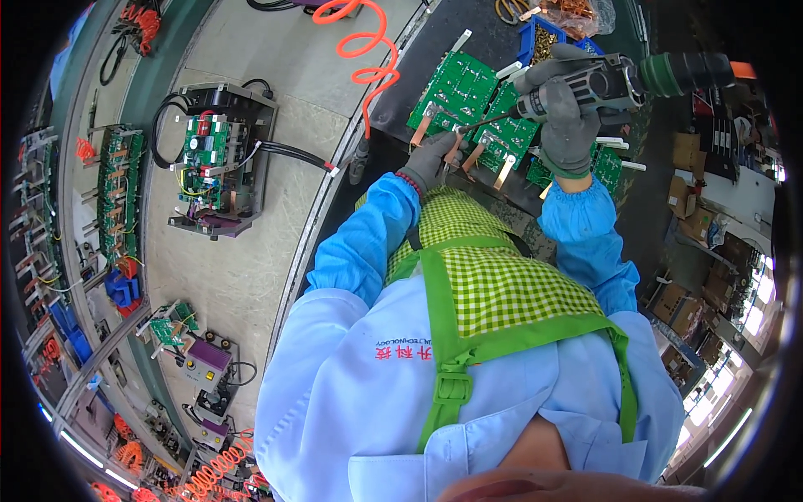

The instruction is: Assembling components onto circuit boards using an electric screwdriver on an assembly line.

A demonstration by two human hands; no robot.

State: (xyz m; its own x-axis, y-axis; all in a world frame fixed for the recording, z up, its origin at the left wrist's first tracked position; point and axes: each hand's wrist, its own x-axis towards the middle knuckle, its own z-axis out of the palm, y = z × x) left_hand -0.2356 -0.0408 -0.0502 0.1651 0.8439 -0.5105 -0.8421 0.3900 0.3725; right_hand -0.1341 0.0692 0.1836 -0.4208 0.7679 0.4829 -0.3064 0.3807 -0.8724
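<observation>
My right hand (567,125), in a grey glove, is wrapped round a grey and black power screwdriver (595,88). Its long thin bit runs leftward to a copper strip (454,148) at the near edge of the green circuit boards. My left hand (428,161), also gloved, is closed on that strip beside the bit's tip; its fingertips are partly hidden. One green circuit board (456,88) lies just beyond my left hand. Another board (512,134), with copper strips (504,170) jutting toward me, lies under the bit.
A blue bin (525,43) of small brass-coloured fasteners stands at the far side, near copper parts (573,15) in a clear bag. A coiled orange air hose (365,74) hangs down to a dark tool (359,163) left of my hand. An assembled electronic unit (219,159) stands on the left bench.
</observation>
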